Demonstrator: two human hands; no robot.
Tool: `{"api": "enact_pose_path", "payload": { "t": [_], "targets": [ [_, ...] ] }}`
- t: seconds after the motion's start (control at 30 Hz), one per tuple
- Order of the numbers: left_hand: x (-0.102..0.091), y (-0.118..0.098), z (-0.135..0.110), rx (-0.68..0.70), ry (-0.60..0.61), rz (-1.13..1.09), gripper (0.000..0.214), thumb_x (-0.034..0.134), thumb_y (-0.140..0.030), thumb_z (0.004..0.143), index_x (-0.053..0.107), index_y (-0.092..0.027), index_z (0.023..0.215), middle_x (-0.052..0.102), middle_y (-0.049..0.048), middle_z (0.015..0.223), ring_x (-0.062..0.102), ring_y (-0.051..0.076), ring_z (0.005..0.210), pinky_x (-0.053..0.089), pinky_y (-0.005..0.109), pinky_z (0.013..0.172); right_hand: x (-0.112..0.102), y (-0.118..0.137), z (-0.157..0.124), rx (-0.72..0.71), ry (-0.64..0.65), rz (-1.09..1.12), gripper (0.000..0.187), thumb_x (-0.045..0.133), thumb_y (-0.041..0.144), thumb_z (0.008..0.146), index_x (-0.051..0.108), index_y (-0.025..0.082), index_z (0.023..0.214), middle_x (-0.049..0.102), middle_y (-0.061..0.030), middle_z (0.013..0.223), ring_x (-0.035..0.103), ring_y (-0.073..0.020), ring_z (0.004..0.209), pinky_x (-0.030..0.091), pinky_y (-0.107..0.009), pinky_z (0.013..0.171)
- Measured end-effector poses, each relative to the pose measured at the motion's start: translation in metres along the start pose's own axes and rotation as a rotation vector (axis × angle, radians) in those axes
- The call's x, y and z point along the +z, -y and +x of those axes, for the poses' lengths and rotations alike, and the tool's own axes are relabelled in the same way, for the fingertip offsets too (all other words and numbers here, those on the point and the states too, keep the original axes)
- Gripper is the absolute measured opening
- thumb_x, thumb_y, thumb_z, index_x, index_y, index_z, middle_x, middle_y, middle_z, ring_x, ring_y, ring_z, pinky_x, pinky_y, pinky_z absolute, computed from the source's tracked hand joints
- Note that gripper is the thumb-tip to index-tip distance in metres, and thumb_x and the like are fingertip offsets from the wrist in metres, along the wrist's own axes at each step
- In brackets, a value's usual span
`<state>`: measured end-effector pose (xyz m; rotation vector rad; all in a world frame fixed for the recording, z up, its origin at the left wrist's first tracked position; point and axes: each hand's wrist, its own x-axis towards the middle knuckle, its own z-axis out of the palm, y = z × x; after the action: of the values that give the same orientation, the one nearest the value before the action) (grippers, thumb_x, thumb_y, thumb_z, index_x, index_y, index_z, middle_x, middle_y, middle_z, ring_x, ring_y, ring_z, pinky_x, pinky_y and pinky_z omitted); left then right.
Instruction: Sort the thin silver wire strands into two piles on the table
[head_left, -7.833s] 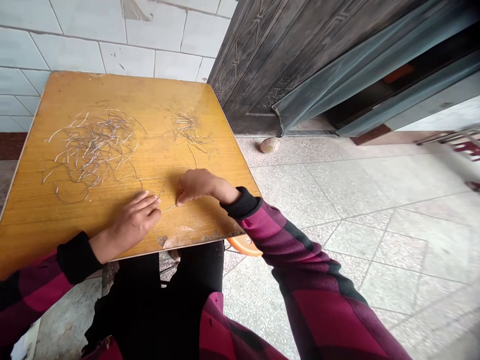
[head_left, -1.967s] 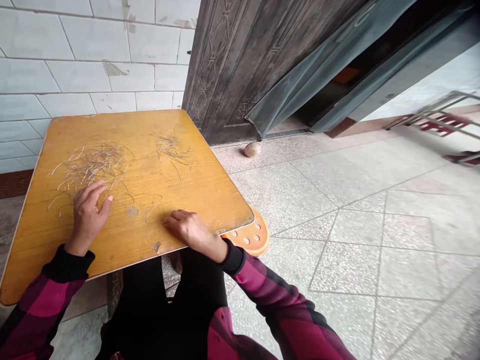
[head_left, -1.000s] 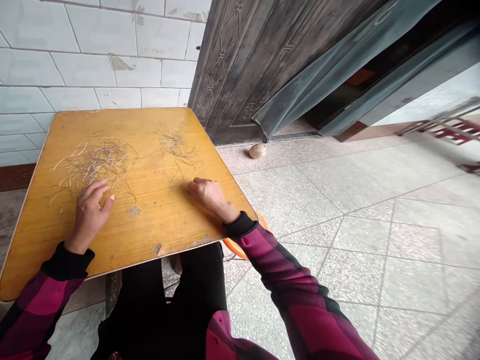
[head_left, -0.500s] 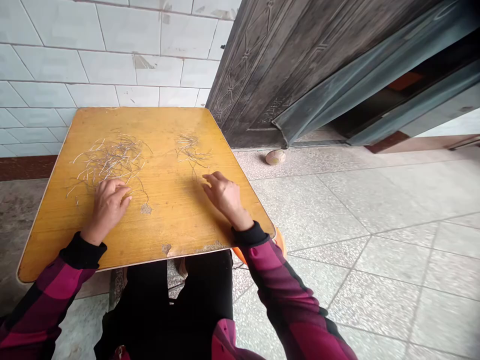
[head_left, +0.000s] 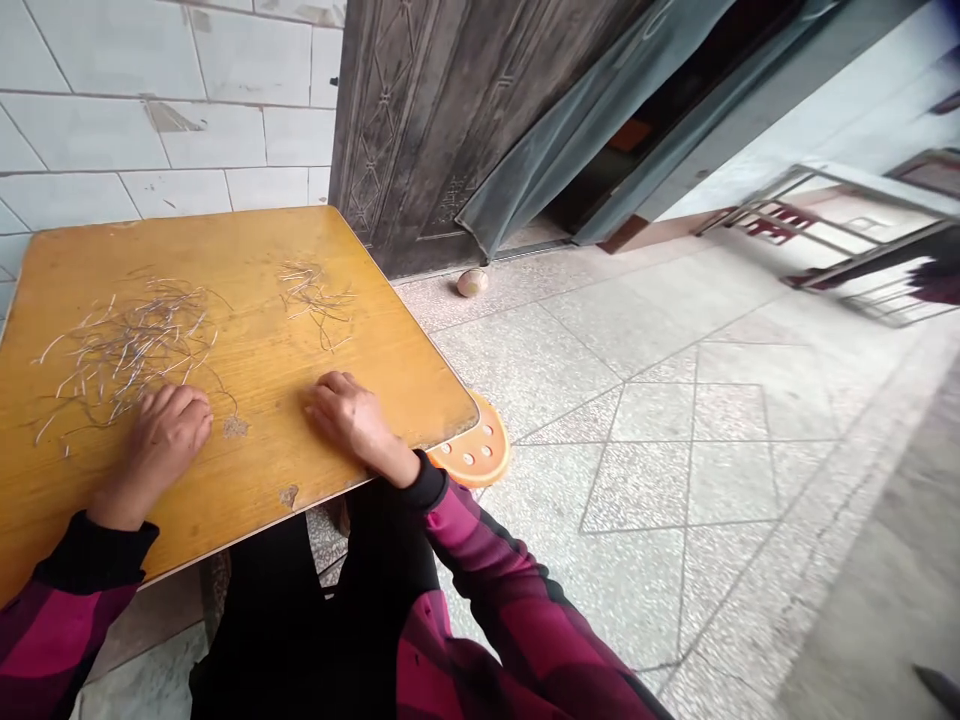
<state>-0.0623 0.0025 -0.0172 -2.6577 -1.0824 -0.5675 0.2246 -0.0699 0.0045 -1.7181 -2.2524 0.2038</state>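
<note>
My left hand (head_left: 166, 432) rests on the yellow wooden table (head_left: 247, 340) at the near edge of a large tangled pile of thin wire pieces (head_left: 142, 335). Its fingers are curled in, and whatever may be inside is hidden. My right hand (head_left: 351, 412) lies on the tabletop, just nearer to me than a smaller bunch of wire pieces (head_left: 315, 290). Its fingers are bent under and closed, with the fingertips out of sight. A bare gap separates this hand from the bunch.
An orange stool (head_left: 480, 450) pokes out under the table's right corner. A round object (head_left: 472, 283) lies on the tiled floor by the dark carved door (head_left: 420, 130). White wall tiles (head_left: 247, 55) stand behind the table. A metal rack (head_left: 817, 230) is at far right.
The view has swung right, bringing the rack into sight. My right hand has drawn back from the smaller bunch towards me. Both hands' fingers have curled in more.
</note>
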Motion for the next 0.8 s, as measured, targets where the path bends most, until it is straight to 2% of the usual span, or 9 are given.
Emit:
{"api": "enact_pose_path", "payload": {
  "t": [0.1, 0.2, 0.37, 0.47, 0.53, 0.67, 0.8],
  "targets": [
    [0.001, 0.003, -0.001, -0.043, -0.002, -0.075, 0.016, 0.047, -0.024, 0.091, 0.064, -0.023, 0.092, 0.068, 0.0088, 0.097, 0.058, 0.029, 0.095, 0.04, 0.042, 0.08, -0.002, 0.009, 0.0, -0.068, 0.055, 0.001, 0.021, 0.052, 0.026, 0.096, 0.065, 0.014, 0.108, 0.062, -0.0114, 0.114, 0.054, -0.0192, 0.097, 0.042, -0.029, 0.08],
    [-0.002, 0.004, -0.002, -0.099, 0.011, -0.113, 0.021, 0.046, -0.022, 0.09, 0.066, -0.023, 0.097, 0.07, 0.0093, 0.095, 0.061, 0.029, 0.093, 0.041, 0.042, 0.079, -0.012, 0.019, 0.007, -0.148, 0.138, -0.026, 0.021, 0.054, 0.026, 0.096, 0.066, 0.015, 0.109, 0.064, -0.01, 0.11, 0.055, -0.0188, 0.094, 0.041, -0.028, 0.075],
    [-0.009, 0.008, -0.001, -0.197, -0.026, -0.171, 0.021, 0.045, -0.02, 0.088, 0.065, -0.021, 0.093, 0.07, 0.0063, 0.087, 0.064, 0.025, 0.086, 0.045, 0.04, 0.08, -0.026, 0.043, 0.044, -0.262, 0.185, -0.026, 0.023, 0.054, 0.027, 0.096, 0.067, 0.014, 0.109, 0.064, -0.0114, 0.109, 0.058, -0.0194, 0.093, 0.04, -0.029, 0.072],
    [-0.012, 0.015, -0.001, -0.327, -0.118, -0.265, 0.02, 0.048, -0.022, 0.087, 0.065, -0.021, 0.097, 0.069, 0.0062, 0.09, 0.064, 0.022, 0.083, 0.049, 0.037, 0.079, -0.012, 0.064, 0.074, -0.298, 0.189, -0.068, 0.025, 0.053, 0.029, 0.096, 0.066, 0.015, 0.113, 0.063, -0.0122, 0.112, 0.059, -0.022, 0.099, 0.043, -0.029, 0.073],
    [-0.012, 0.021, -0.004, -0.382, -0.147, -0.273, 0.022, 0.049, -0.023, 0.086, 0.065, -0.021, 0.1, 0.068, 0.0075, 0.096, 0.064, 0.024, 0.089, 0.05, 0.038, 0.081, 0.002, 0.08, 0.092, -0.338, 0.189, -0.113, 0.025, 0.05, 0.026, 0.097, 0.065, 0.016, 0.114, 0.062, -0.0123, 0.114, 0.059, -0.024, 0.101, 0.045, -0.03, 0.071],
    [-0.008, 0.026, -0.012, -0.454, -0.093, -0.118, 0.025, 0.053, -0.019, 0.081, 0.068, -0.021, 0.099, 0.065, 0.0107, 0.102, 0.06, 0.03, 0.102, 0.048, 0.045, 0.089, 0.022, 0.106, 0.115, -0.428, 0.244, -0.224, 0.031, 0.038, 0.012, 0.097, 0.067, 0.014, 0.106, 0.064, -0.0143, 0.112, 0.063, -0.024, 0.094, 0.049, -0.032, 0.066],
    [-0.005, 0.026, -0.017, -0.541, -0.026, -0.008, 0.028, 0.053, -0.014, 0.077, 0.07, -0.02, 0.098, 0.063, 0.0136, 0.104, 0.057, 0.034, 0.103, 0.046, 0.048, 0.086, 0.023, 0.113, 0.114, -0.51, 0.319, -0.273, 0.033, 0.037, 0.009, 0.096, 0.07, 0.012, 0.097, 0.069, -0.0148, 0.099, 0.066, -0.0243, 0.085, 0.05, -0.034, 0.066]
  ]
}}
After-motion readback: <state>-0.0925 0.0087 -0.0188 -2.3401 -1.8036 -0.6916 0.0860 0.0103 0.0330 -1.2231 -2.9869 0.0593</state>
